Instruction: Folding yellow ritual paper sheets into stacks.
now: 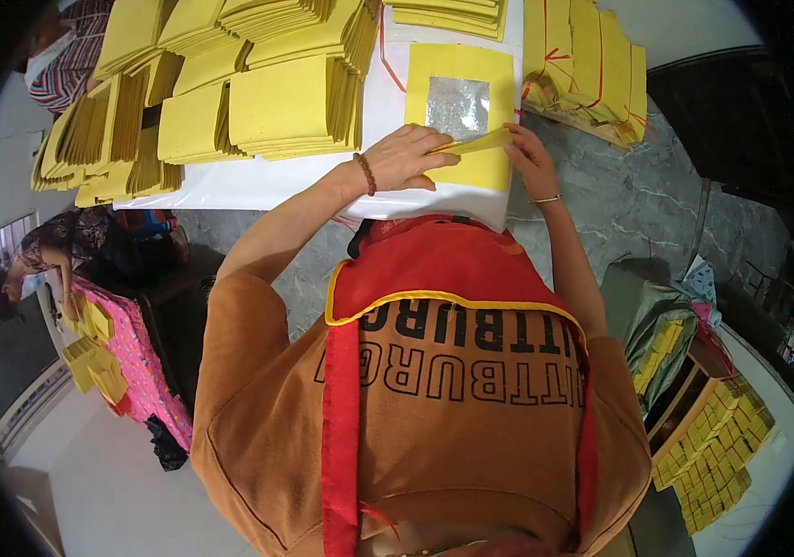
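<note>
A yellow paper sheet (485, 172) with a silver foil square (457, 107) in its middle lies on the white-covered table. A strip of the sheet is raised into a fold just below the foil. My left hand (403, 160), a beaded bracelet at its wrist, has the left end of this fold between thumb and fingers; its other fingers stretch over the sheet. My right hand (533, 162), with a thin bangle on the wrist, pinches the fold's right end at the sheet's edge.
Stacks of folded yellow paper (295, 107) fill the table's left side. Another yellow stack (448, 14) lies beyond the sheet. Tied yellow bundles (583, 70) stand at the right. A person (63, 246) works at a pink-covered table (142, 357) on the left. More yellow packs (713, 446) are piled lower right.
</note>
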`<state>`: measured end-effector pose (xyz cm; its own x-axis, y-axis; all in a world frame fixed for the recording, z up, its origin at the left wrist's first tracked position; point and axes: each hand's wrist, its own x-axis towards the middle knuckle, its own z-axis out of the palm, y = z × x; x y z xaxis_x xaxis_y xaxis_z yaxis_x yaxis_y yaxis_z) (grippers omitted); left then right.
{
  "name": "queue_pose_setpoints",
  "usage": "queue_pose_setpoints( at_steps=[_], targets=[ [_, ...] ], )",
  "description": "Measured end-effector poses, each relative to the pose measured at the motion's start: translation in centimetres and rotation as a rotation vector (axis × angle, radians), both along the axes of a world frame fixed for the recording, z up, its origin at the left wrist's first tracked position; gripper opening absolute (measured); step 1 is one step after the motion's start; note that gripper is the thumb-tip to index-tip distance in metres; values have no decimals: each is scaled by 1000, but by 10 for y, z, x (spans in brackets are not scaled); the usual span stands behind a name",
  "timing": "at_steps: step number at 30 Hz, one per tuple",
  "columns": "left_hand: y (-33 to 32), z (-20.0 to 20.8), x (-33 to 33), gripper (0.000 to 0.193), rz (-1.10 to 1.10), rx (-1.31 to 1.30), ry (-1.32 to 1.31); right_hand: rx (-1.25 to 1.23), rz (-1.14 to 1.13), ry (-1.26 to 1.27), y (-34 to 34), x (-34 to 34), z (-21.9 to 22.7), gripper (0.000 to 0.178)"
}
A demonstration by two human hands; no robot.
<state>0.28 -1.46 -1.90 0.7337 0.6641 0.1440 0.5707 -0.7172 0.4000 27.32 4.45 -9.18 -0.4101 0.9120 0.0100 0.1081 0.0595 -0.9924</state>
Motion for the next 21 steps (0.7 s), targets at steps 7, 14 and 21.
queue_pose_setpoints(
  at_steps=[7,14,21],
  targets=[
    [6,1,-5,37,-19,-87,-123,-10,9,6,0,3,-3,19],
    [8,16,-2,15,288,-392,-351,3,-22,40,-1,10,-9,22],
    [15,3,-3,25,446,-464,-412,208,-55,-168,1,-7,5,23]
  ],
)
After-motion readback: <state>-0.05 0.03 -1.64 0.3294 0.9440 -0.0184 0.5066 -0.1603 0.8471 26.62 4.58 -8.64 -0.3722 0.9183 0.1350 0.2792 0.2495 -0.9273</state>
